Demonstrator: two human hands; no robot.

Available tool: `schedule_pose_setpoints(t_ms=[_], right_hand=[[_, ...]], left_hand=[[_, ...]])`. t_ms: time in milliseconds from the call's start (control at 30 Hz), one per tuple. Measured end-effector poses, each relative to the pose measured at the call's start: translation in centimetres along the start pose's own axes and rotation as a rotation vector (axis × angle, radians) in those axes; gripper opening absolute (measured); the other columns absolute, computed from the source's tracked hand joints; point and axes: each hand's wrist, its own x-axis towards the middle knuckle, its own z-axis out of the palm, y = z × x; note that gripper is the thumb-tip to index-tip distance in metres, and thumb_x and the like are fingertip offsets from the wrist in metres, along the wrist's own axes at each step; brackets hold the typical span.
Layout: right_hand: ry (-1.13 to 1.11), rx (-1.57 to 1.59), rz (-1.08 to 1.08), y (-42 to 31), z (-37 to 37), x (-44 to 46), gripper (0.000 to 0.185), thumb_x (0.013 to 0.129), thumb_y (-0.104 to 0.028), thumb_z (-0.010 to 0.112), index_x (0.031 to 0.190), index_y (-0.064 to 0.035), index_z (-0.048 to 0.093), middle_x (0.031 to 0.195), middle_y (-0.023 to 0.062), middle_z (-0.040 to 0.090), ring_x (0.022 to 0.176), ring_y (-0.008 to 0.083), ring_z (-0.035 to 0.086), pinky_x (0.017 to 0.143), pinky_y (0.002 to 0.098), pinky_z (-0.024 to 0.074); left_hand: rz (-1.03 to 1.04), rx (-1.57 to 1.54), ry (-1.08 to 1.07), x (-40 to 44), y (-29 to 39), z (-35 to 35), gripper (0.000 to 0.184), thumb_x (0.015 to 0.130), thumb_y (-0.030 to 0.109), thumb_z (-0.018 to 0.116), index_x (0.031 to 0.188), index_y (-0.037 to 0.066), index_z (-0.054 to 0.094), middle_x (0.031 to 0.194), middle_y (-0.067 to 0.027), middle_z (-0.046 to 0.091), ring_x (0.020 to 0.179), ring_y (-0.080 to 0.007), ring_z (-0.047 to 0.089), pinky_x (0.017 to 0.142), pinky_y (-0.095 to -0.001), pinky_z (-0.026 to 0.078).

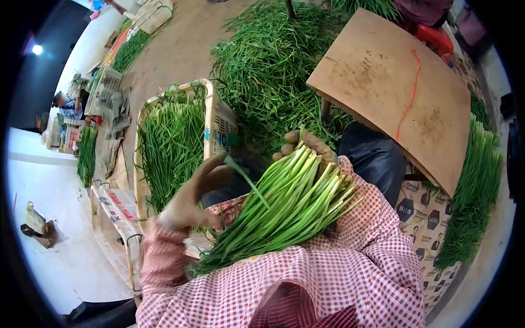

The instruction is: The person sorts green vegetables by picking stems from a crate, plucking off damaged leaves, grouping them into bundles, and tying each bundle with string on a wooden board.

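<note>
A thick bunch of garlic chives (pixel 284 202) lies across my lap, pale stem ends up and to the right, green leaves down and to the left. My right hand (pixel 313 146), in a soiled glove, is wrapped round it near the stem ends from the far side, with part of the hand hidden by the stems. To the left of the bunch is my gloved left hand (pixel 199 191), slightly blurred, its thumb and fingers apart. One loose chive leaf (pixel 247 183) slants from its fingertips toward the bunch; whether the fingers grip it is unclear.
A plastic crate (pixel 210 117) full of chives stands at my left, with another crate (pixel 112 218) nearer. Loose chives (pixel 268 71) are heaped ahead. A wooden board (pixel 372 76) with a red string (pixel 413 87) stands front right. More chives (pixel 473 191) lie far right.
</note>
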Motion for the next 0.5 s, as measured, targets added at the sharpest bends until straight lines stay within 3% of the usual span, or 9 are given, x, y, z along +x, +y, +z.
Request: schedule_pose_setpoints(t_ms=[67, 133, 167, 233, 267, 333, 400, 433, 500], right_hand=[[0.163, -0.103, -0.003, -0.2, 0.4, 0.5, 0.028, 0.097, -0.026, 0.049, 0.108, -0.002, 0.058, 0.095, 0.0152, 0.066, 0.095, 0.0303, 0.065, 0.077, 0.048, 0.0573], [0.351, -0.412, -0.132, -0.4, 2.4, 0.6, 0.02, 0.095, -0.02, 0.053, 0.107, -0.0046, 0.057, 0.094, 0.0116, 0.066, 0.09, 0.0231, 0.066, 0.073, 0.0384, 0.0584], [0.326, -0.525, -0.157, -1.0, 1.4, 0.8, 0.02, 0.095, -0.021, 0.053, 0.108, -0.0055, 0.057, 0.094, 0.0107, 0.066, 0.09, 0.0214, 0.066, 0.072, 0.0366, 0.0584], [0.22, -0.708, -0.148, -2.6, -0.8, 2.3, 0.024, 0.097, -0.025, 0.051, 0.112, -0.0078, 0.055, 0.097, 0.0089, 0.066, 0.089, 0.0176, 0.066, 0.07, 0.0318, 0.0576], [0.344, -0.884, -0.075, -3.1, -1.2, 2.5, 0.028, 0.097, -0.029, 0.049, 0.118, -0.0105, 0.054, 0.103, 0.0082, 0.065, 0.094, 0.0158, 0.064, 0.073, 0.0305, 0.0558], [0.3, -1.209, -0.005, -5.5, -3.7, 4.7, 0.036, 0.097, -0.036, 0.048, 0.125, -0.0134, 0.051, 0.113, 0.0105, 0.062, 0.101, 0.0194, 0.061, 0.08, 0.0327, 0.0531], [0.344, -1.869, -0.271, -8.1, -7.6, 6.7, 0.044, 0.096, -0.041, 0.047, 0.131, -0.0152, 0.047, 0.122, 0.0115, 0.058, 0.11, 0.0248, 0.056, 0.092, 0.0367, 0.0474], [0.562, -1.708, -0.104, -8.8, -3.7, 5.9, 0.045, 0.095, -0.041, 0.046, 0.132, -0.0133, 0.046, 0.127, 0.0117, 0.055, 0.114, 0.0291, 0.053, 0.099, 0.0378, 0.0418], [0.587, -1.361, -0.126, -8.5, 0.8, 2.9, 0.038, 0.095, -0.029, 0.048, 0.127, -0.0099, 0.051, 0.131, 0.0075, 0.052, 0.122, 0.0229, 0.046, 0.097, 0.0378, 0.0402]], left_hand=[[0.042, -0.612, -0.188, 5.0, -2.1, 3.7, 0.112, 0.056, 0.043, 0.087, 0.143, 0.002, 0.03, 0.143, -0.0135, 0.04, 0.13, -0.025, 0.039, 0.11, -0.0385, 0.027], [-0.089, -0.725, -0.633, 7.4, -7.1, 7.2, 0.115, 0.056, 0.051, 0.085, 0.144, 0.003, 0.029, 0.146, -0.0128, 0.034, 0.131, -0.0229, 0.035, 0.11, -0.0384, 0.026], [-0.089, -0.737, -0.652, 7.5, -8.0, 7.9, 0.115, 0.056, 0.051, 0.085, 0.144, 0.003, 0.029, 0.146, -0.0128, 0.034, 0.131, -0.0229, 0.035, 0.11, -0.0384, 0.026], [-0.06, -1.117, -0.67, 7.1, -9.4, 8.9, 0.106, 0.064, 0.04, 0.085, 0.144, 0.003, 0.026, 0.143, -0.0128, 0.038, 0.128, -0.024, 0.041, 0.107, -0.0389, 0.032], [-0.01, -1.206, -0.606, 6.7, -11.0, 9.2, 0.096, 0.066, 0.034, 0.084, 0.141, 0.002, 0.033, 0.14, -0.014, 0.043, 0.122, -0.0255, 0.047, 0.101, -0.0399, 0.04], [-0.022, -1.306, -0.505, 5.6, -13.6, 9.1, 0.091, 0.068, 0.029, 0.082, 0.141, 0.002, 0.034, 0.138, -0.0138, 0.045, 0.12, -0.0257, 0.049, 0.099, -0.04, 0.042], [-0.08, -1.358, -0.413, 4.1, -15.6, 8.5, 0.087, 0.069, 0.025, 0.081, 0.14, 0.002, 0.035, 0.136, -0.0137, 0.046, 0.118, -0.0259, 0.051, 0.096, -0.04, 0.045], [-0.103, -1.37, -0.374, 3.3, -16.4, 8.1, 0.085, 0.07, 0.022, 0.08, 0.14, 0.003, 0.036, 0.136, -0.0136, 0.047, 0.117, -0.026, 0.052, 0.094, -0.0401, 0.046], [-0.146, -1.39, -0.296, 1.8, -17.9, 7.4, 0.081, 0.071, 0.017, 0.078, 0.139, 0.003, 0.037, 0.134, -0.0135, 0.048, 0.114, -0.0262, 0.053, 0.092, -0.0402, 0.048]])
